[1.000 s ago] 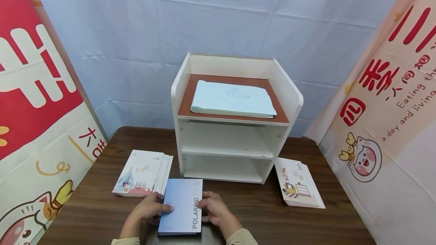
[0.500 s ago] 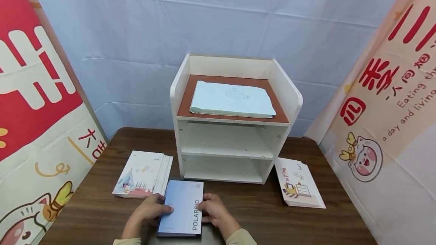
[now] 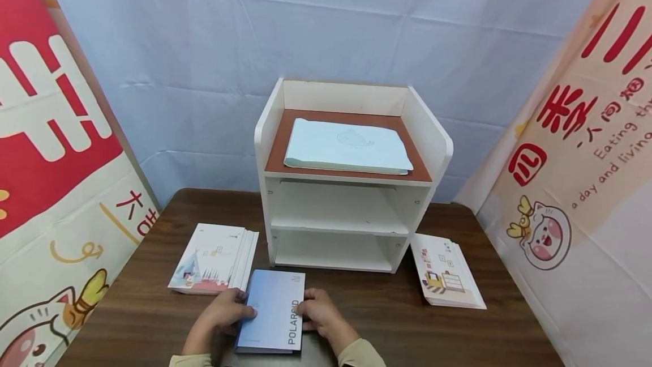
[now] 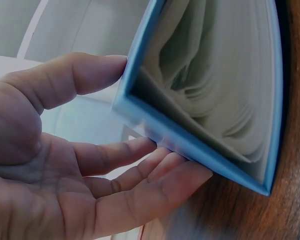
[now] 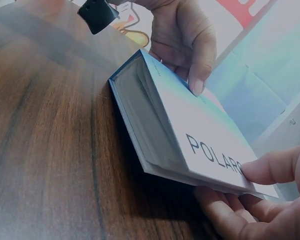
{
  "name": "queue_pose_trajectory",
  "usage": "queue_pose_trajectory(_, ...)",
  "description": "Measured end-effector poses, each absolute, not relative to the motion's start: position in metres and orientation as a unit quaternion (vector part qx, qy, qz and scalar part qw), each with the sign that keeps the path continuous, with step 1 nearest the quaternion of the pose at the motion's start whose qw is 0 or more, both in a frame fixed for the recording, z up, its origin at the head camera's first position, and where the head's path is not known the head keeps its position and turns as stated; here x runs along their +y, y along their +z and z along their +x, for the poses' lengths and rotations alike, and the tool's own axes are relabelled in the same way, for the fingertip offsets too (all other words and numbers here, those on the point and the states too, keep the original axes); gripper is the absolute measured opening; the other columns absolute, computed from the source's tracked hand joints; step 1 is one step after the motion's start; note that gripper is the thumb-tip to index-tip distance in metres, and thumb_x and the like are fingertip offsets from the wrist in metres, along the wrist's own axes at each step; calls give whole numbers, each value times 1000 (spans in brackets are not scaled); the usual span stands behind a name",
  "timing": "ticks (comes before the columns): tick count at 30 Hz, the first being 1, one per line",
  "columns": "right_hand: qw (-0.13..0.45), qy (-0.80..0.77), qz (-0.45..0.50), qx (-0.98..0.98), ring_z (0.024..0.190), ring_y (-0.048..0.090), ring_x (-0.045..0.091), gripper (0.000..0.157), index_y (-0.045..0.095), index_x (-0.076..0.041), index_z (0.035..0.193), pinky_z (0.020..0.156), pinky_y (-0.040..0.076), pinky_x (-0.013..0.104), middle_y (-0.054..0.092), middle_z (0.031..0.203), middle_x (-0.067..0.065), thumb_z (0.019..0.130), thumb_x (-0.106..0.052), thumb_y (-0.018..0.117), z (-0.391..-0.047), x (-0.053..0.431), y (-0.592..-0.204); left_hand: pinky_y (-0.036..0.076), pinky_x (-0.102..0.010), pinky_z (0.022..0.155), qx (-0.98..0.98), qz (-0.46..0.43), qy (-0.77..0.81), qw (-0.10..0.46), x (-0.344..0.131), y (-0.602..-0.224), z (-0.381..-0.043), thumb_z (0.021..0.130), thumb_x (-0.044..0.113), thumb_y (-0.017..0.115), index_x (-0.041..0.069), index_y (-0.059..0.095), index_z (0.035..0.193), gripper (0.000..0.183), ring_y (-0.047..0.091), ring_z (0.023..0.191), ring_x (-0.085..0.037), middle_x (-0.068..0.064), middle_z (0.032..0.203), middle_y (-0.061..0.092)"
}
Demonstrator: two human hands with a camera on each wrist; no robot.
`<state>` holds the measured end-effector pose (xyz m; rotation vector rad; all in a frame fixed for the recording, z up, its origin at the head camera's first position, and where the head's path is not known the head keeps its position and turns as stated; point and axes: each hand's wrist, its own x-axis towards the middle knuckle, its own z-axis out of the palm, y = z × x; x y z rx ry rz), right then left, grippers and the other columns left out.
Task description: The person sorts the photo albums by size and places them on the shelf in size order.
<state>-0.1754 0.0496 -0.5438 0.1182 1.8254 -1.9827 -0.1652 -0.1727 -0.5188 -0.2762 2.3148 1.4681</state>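
A thick photo album [image 3: 270,313] with a cover fading from blue to white and the word POLAROID lies near the table's front edge. My left hand [image 3: 224,310] holds its left side, thumb on the front cover and fingers along the blue spine, as the left wrist view shows. At the opposite side my right hand [image 3: 321,313] pinches the album, its thumb [image 5: 272,167] beside the lettering and its fingers curled beneath. In the left wrist view, clear sleeve pages [image 4: 215,90] show between the covers. The right wrist view has the album [image 5: 200,125] tilted over the wood.
Behind the album stands a white shelf unit [image 3: 338,234] with a pale blue whale-drawn book [image 3: 348,146] on its top. A stack of illustrated booklets [image 3: 214,259] lies at the left, another stack [image 3: 448,273] at the right. Cloth [image 3: 326,33] hangs around the brown table [image 3: 397,327].
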Motion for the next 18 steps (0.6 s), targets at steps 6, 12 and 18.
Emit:
queue_pose_trajectory(6,221,-713,43,664,70,62,22,33,51,13,108,62,54,41,60,79,11,75,13,56,-177,50,-544,53,-47,57,825,-99,521,194,-174,-519,-165,73,4,71,-20,46,111,51,58,85,-36,-30,101,53)
queue_pose_trajectory(12,220,-710,45,667,71,62,22,33,51,14,107,63,54,41,59,80,12,75,14,56,-177,50,-544,53,-47,57,825,-101,520,196,-174,-519,-166,73,5,72,-19,46,112,52,58,86,-36,-30,102,53)
queue_pose_trajectory(18,216,-698,48,681,69,62,22,29,52,14,104,62,55,39,59,80,12,75,14,55,-178,48,-547,53,-47,58,823,-103,523,197,-175,-520,-165,73,6,72,-18,46,113,53,58,87,-37,-30,102,53)
